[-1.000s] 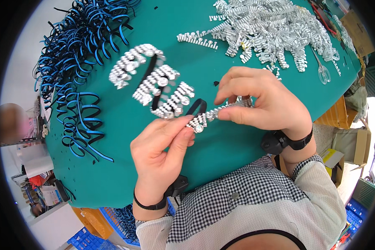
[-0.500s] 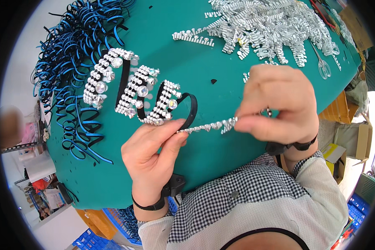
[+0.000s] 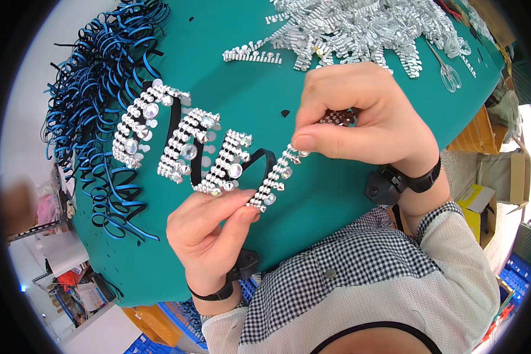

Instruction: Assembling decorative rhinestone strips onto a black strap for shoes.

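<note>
Left hand (image 3: 209, 230) is pinching a black coiled band (image 3: 174, 121) carrying silver trim (image 3: 276, 174); grip closed, thumb pressing against fingers. Right hand (image 3: 363, 121) is pinching the trim farther up, grip closed too, other fingers curling; a brown studded bit (image 3: 338, 117) is showing inside, can't tell if same strip. Trim is slanting between both hands over the desk (image 3: 312, 203), loops extending toward its left edge. Blue-black ribbon coils (image 3: 103, 88) are lying along that left edge. Silver pile (image 3: 360, 35) is spreading toward the far edge, right side; scissors (image 3: 444, 67) are lying near the right edge.
</note>
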Demonstrator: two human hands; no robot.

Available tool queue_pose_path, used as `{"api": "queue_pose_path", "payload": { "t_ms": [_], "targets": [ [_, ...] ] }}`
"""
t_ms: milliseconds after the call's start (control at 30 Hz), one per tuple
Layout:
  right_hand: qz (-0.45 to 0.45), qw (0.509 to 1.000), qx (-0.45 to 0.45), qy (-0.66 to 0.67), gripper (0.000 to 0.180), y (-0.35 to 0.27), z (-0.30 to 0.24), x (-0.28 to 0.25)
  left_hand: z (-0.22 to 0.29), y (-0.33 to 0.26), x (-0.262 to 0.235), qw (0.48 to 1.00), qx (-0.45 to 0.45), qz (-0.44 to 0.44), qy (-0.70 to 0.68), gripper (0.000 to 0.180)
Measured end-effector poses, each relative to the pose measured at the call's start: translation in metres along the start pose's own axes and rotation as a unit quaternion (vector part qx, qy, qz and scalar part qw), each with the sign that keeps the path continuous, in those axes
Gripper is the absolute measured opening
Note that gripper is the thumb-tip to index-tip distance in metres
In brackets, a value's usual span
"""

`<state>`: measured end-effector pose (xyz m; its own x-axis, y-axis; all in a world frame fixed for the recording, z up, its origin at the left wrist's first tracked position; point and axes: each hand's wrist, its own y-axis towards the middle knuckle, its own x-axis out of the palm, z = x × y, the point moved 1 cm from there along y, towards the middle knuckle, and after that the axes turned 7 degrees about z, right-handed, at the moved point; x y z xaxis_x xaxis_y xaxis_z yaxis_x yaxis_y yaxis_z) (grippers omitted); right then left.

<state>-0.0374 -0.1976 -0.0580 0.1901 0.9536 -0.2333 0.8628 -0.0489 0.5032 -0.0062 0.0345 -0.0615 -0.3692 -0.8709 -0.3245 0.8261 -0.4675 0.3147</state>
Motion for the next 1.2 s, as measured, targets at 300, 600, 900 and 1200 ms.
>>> {"api": "queue_pose_path", "payload": {
  "t_ms": [300, 600, 900, 1200],
  "targets": [
    [-0.032, 0.995, 0.069, 0.071, 0.014, -0.001, 0.002, 0.004, -0.002, 0.000, -0.006, 0.998, 0.065, -0.018, 0.021, 0.018],
    [-0.070, 0.987, 0.099, 0.105, 0.015, -0.003, 0.004, 0.007, -0.008, 0.001, -0.007, 0.989, 0.135, -0.053, -0.018, 0.022],
    [-0.067, 0.984, 0.043, 0.159, 0.011, -0.004, 0.006, 0.010, -0.013, -0.003, -0.010, 0.987, 0.022, -0.046, -0.150, 0.020],
    [-0.027, 0.994, -0.018, 0.108, 0.007, -0.005, -0.005, -0.002, -0.016, 0.000, -0.004, 0.989, 0.042, -0.048, -0.135, 0.027]
  ]
}}
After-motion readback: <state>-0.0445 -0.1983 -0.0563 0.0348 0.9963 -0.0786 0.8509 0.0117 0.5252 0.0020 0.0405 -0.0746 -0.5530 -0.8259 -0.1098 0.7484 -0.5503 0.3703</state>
